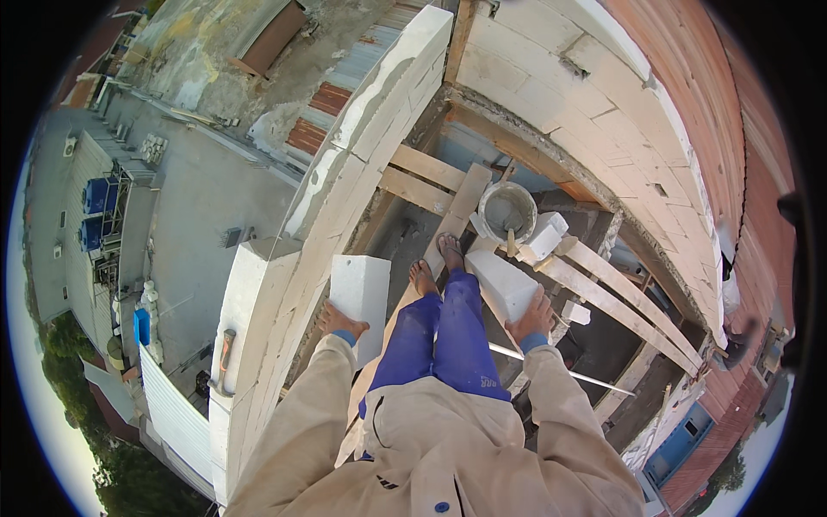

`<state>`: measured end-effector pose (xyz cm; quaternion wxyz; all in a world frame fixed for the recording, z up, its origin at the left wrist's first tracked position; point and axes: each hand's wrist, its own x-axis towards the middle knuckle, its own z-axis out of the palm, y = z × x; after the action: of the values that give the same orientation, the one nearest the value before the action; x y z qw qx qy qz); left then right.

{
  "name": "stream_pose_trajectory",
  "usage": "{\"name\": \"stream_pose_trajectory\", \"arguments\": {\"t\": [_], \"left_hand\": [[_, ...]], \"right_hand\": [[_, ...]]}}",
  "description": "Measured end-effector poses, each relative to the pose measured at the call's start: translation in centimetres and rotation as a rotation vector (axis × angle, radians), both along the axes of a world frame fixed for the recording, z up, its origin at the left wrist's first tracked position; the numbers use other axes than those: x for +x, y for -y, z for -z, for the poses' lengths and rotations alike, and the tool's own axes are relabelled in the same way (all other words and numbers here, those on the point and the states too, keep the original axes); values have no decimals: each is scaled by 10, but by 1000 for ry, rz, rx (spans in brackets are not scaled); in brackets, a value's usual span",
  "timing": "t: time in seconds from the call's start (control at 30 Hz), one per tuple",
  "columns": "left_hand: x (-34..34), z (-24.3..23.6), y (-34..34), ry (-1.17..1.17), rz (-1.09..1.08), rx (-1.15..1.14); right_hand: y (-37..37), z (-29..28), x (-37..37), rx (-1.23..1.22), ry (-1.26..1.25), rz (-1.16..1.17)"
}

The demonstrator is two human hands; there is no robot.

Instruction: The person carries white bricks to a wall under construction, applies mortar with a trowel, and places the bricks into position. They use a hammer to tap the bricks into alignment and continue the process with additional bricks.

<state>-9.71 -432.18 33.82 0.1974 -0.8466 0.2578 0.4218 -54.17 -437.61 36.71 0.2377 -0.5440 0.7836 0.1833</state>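
Note:
My left hand [339, 320] grips the near end of a white lightweight concrete block [360, 283], its thumb lying across the block's face. On the other side of my legs, my right hand [531, 319] has its fingers against the near end of a second white block [500, 280]. The undersides of both blocks and some of my fingers are hidden. Beyond the right block stands a round mortar bucket [508, 213] with grey mix and a handled tool in it. A smaller white block [544, 237] sits right beside the bucket.
My bare feet [435, 263] stand on a narrow wooden plank [468, 196] high up, with openings below. A block wall [370, 164] runs along the left, holding an orange-handled tool [226, 353]. Another wall [560, 86] rises at the right. More planks [633, 297] cross the gap.

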Motion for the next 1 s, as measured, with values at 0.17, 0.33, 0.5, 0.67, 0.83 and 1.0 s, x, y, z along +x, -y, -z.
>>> {"name": "stream_pose_trajectory", "arguments": {"t": [0.17, 0.33, 0.5, 0.67, 0.83, 1.0], "left_hand": [[-53, 73, 128, 15, 52, -32], [-109, 196, 238, 49, 133, -124], [-156, 328, 327, 45, 186, -212], [-201, 412, 365, 109, 298, -265], [-233, 440, 380, 125, 383, -255], [-221, 427, 379, 17, 363, -198]], "right_hand": [[13, 38, 6, 5, -19, 37], [-16, 54, 6, -47, -29, 25], [-21, 59, 12, -130, -31, 70], [-12, 60, 15, -186, -55, 40], [-7, 62, 7, -206, -53, 23], [-1, 58, 3, -206, 6, 10]]}}
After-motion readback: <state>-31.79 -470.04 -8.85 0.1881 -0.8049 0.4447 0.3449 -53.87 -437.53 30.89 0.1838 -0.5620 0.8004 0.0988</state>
